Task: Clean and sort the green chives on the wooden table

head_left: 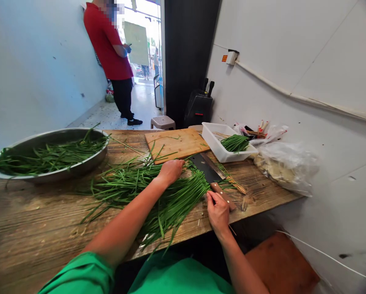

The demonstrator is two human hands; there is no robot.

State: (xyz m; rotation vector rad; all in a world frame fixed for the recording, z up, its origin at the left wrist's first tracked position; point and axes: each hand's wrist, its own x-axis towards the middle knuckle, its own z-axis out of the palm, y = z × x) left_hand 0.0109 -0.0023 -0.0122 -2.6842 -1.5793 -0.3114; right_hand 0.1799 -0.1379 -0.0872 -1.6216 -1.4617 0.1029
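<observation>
A spread of garlic chives [178, 198] lies on the wooden table, its cut ends lined up towards the right. My left hand [170, 172] is closed at the far end of that row, its fingertips partly hidden among the chives. At the near end, my right hand [219, 210] is closed in a pinch. A thin bamboo skewer [232, 230] sticks out below this hand, in line with the pinch; the rest of it is hidden. Beside the row, a cleaver [208, 167] lies flat, its wooden handle just beyond my right hand.
A wooden cutting board [178, 143] lies behind the chives. On the left stands a metal basin [101, 153] of greens. A white tub [221, 153] holds bundled chives; loose skewers [236, 184] and a plastic bag [289, 165] lie nearby. A person in red [109, 45] stands by the doorway.
</observation>
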